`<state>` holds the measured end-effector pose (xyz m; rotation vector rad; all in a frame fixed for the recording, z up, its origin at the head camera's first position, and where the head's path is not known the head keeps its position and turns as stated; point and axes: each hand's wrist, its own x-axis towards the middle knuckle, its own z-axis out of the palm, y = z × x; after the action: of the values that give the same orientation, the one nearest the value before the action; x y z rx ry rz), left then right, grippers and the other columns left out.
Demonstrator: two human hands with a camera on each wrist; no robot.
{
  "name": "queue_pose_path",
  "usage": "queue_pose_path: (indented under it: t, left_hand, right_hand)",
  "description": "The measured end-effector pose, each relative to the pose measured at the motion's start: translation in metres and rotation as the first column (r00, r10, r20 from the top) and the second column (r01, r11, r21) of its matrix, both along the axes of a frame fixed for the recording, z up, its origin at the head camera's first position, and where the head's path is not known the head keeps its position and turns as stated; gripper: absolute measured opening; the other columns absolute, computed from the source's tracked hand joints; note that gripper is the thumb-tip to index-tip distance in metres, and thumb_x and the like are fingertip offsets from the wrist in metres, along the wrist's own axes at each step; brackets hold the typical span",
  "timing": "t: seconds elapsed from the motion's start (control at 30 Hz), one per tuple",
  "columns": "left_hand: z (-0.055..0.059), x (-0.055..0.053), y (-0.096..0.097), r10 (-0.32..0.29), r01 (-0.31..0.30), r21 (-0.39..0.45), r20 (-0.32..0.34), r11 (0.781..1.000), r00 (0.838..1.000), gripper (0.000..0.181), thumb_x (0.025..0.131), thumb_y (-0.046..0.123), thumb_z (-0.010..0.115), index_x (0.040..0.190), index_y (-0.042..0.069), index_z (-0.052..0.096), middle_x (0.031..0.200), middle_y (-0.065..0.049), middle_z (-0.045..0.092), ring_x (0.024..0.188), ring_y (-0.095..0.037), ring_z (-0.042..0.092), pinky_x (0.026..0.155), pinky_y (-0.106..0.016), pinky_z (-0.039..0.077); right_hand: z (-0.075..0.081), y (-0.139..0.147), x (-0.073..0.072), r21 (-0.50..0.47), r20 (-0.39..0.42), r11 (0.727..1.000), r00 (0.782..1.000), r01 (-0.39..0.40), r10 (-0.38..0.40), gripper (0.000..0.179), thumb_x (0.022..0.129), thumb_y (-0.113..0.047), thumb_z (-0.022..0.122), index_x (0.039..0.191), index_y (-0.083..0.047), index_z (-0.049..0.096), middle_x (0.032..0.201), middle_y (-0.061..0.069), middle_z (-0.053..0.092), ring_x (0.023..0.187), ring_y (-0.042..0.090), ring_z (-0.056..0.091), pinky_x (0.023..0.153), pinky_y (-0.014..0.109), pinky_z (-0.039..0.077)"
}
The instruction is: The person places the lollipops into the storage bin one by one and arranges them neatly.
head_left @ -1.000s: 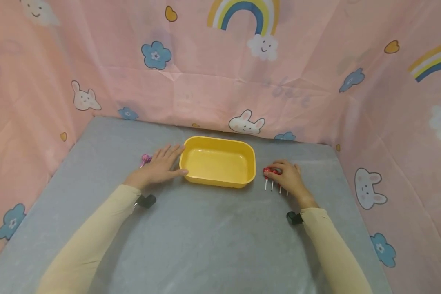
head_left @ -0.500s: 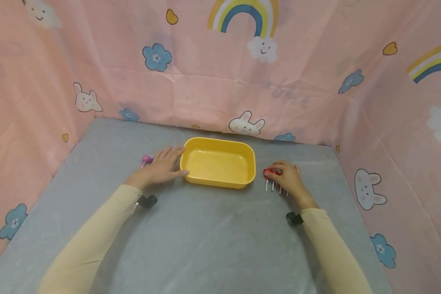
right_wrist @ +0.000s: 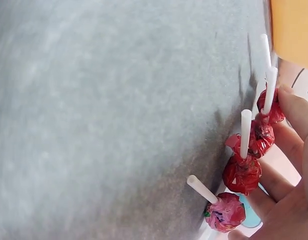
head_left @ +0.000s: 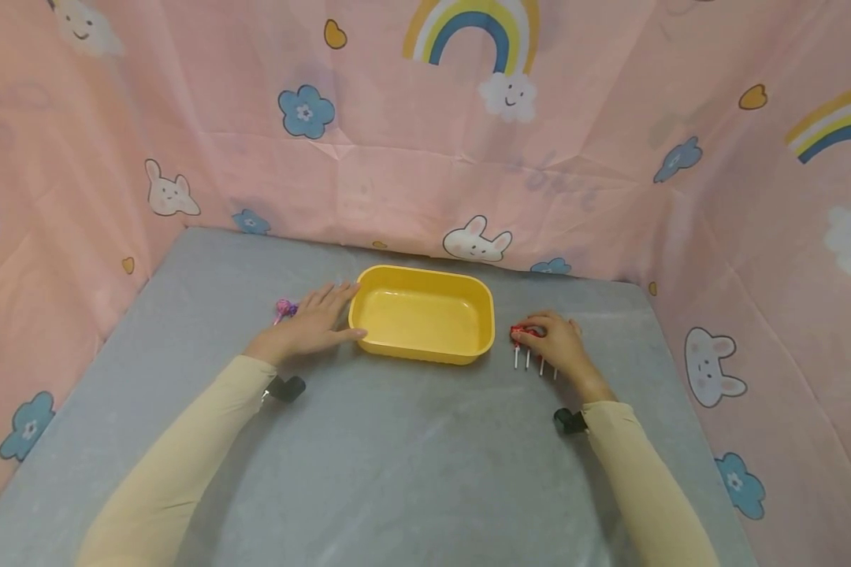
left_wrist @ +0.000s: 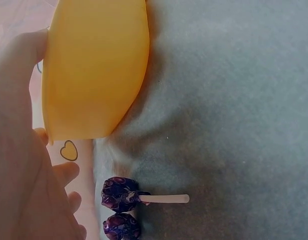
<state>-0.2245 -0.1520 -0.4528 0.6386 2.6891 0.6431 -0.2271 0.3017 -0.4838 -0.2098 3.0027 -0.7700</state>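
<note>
A yellow plastic tub (head_left: 425,346) stands on the grey tabletop between the hands. My left hand (head_left: 312,323) touches its left end, thumb and fingers spread along the rim. Behind that hand lie wrapped lollipops, a pink one (head_left: 286,307) and dark purple ones (left_wrist: 119,194), partly hidden. To the right of the tub, my right hand (head_left: 551,340) is over a row of lollipops with white sticks. Its thumb and index finger pinch the red lollipop (right_wrist: 272,105) nearest the tub. Another red lollipop (right_wrist: 243,174) and a pink one (right_wrist: 225,214) are beneath the other fingers.
Pink printed cloth (head_left: 397,173) hangs behind and on both sides of the grey-covered table (head_left: 411,465). A small dark wrist camera (head_left: 285,388) sits on the left wrist and another dark camera (head_left: 570,420) on the right.
Both hands, the tub and the lollipops stay nearly where they were. The whole head view shifts very slightly.
</note>
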Motion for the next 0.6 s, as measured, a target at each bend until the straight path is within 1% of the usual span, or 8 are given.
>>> queue_pose_path:
  t: [0.1,0.3,0.4,0.5,0.6]
  left_hand:
    - [0.000,0.000,0.000,-0.001,0.001,-0.001,-0.003,1.000,1.000,0.096,0.092,0.068,0.049,0.161,0.020,0.002,0.169,-0.013,0.005,0.156,-0.040,-0.001,0.125,-0.061,-0.001]
    - [0.000,0.000,0.000,0.005,-0.005,-0.002,0.000,1.000,1.000,0.095,0.093,0.067,0.049,0.161,0.021,0.003,0.169,-0.013,0.006,0.156,-0.039,0.000,0.125,-0.061,0.000]
    - [0.000,0.000,0.000,0.006,-0.006,-0.001,0.004,1.000,1.000,0.095,0.093,0.068,0.049,0.161,0.021,0.003,0.169,-0.013,0.007,0.156,-0.039,0.000,0.125,-0.061,0.000]
    - [0.000,0.000,0.000,0.008,-0.008,0.003,0.006,1.000,1.000,0.095,0.093,0.067,0.049,0.161,0.021,0.003,0.169,-0.013,0.007,0.156,-0.039,0.000,0.125,-0.061,0.000]
    - [0.000,0.000,0.001,0.012,-0.012,-0.002,0.005,1.000,1.000,0.095,0.092,0.068,0.049,0.161,0.022,0.002,0.169,-0.013,0.006,0.156,-0.039,0.000,0.125,-0.061,0.000]
  right_hand:
    - [0.002,-0.001,0.000,-0.006,-0.002,1.000,1.000,0.001,-0.001,0.040,0.091,-0.035,0.071,0.116,-0.004,0.071,0.128,0.021,0.063,0.125,0.040,0.054,0.114,0.074,0.009]
    - [0.009,-0.001,-0.001,-0.011,-0.013,1.000,1.000,-0.016,0.016,0.036,0.092,-0.033,0.070,0.113,-0.005,0.072,0.127,0.021,0.065,0.124,0.040,0.054,0.112,0.067,0.019]
    - [0.014,-0.001,-0.002,-0.004,-0.004,1.000,1.000,-0.017,0.017,0.038,0.092,-0.036,0.070,0.115,-0.005,0.072,0.129,0.020,0.064,0.126,0.040,0.055,0.115,0.063,0.028]
    - [0.020,-0.001,-0.004,0.001,0.016,1.000,1.000,-0.007,0.007,0.042,0.092,-0.040,0.069,0.118,-0.007,0.071,0.131,0.019,0.063,0.127,0.039,0.054,0.113,0.060,0.037]
    - [0.026,-0.003,-0.005,0.006,0.036,1.000,0.999,0.001,-0.001,0.044,0.092,-0.042,0.068,0.119,-0.008,0.070,0.133,0.018,0.062,0.127,0.039,0.054,0.112,0.060,0.040]
